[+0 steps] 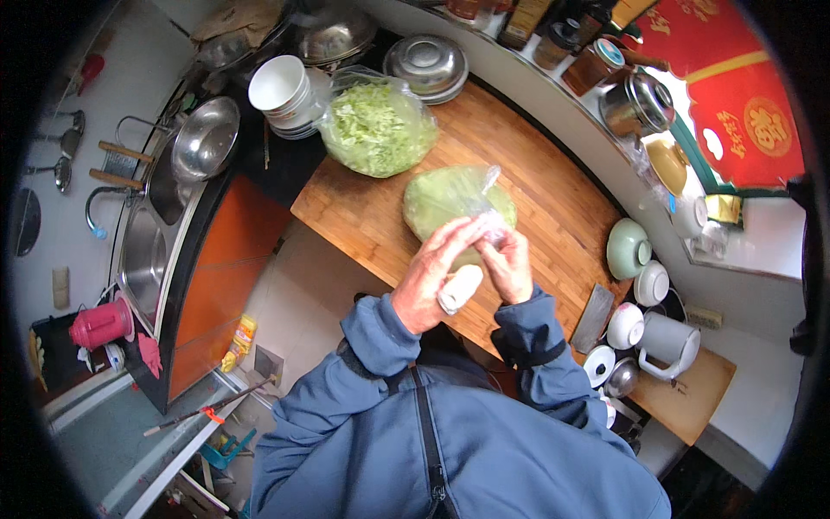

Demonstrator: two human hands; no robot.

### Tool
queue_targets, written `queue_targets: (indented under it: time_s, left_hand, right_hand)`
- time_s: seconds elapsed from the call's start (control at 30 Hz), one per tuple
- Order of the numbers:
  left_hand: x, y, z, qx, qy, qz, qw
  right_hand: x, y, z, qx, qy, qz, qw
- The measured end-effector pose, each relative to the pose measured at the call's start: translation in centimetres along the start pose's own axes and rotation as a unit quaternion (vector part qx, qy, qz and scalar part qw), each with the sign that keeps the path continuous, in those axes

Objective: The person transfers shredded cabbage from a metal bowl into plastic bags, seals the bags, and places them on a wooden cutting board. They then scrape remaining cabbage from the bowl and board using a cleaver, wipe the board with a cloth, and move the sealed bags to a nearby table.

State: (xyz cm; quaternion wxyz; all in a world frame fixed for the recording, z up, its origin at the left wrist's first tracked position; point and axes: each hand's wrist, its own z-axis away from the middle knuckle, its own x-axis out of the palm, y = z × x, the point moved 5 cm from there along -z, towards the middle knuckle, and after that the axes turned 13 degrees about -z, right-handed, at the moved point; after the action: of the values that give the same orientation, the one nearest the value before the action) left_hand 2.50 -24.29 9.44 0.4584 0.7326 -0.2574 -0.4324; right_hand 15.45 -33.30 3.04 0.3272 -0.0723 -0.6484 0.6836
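My left hand (428,279) and my right hand (507,263) meet over the front part of a wooden countertop (551,214). Between their fingertips they pinch thin clear plastic at the neck of a bag. A white roll (460,289), partly covered by my left hand, rests in that hand. Just beyond the hands lies a filled plastic bag (447,194) with pale green contents. Behind it, a second clear bag of chopped leafy greens (379,130) stands at the back left of the wood.
White bowls (279,84) are stacked behind the greens, beside a lidded metal bowl (426,61). At right are a green bowl (628,248), a whetstone-like grey slab (592,318) and a grey pitcher (668,344). A sink (144,259) lies at left; jars line a shelf.
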Motion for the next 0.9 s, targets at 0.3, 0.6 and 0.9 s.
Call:
queue_targets:
  time_s: [0.3,0.6,0.9]
  left_hand:
    - [-11.6,-8.6,1.8,-0.149,0.181,0.251,0.939]
    - [-16.0,-15.0,-6.3,-0.150,0.173,0.117,0.966]
    - [-16.2,-12.0,-8.4,-0.026,0.231,0.034,0.972]
  right_hand:
    - [-4.2,-4.8,-1.2,-0.032,0.035,0.085,0.995]
    - [-3.2,-6.5,0.4,-0.044,0.017,0.026,0.999]
    - [-4.4,-5.8,3.2,0.080,-0.019,0.169,0.982]
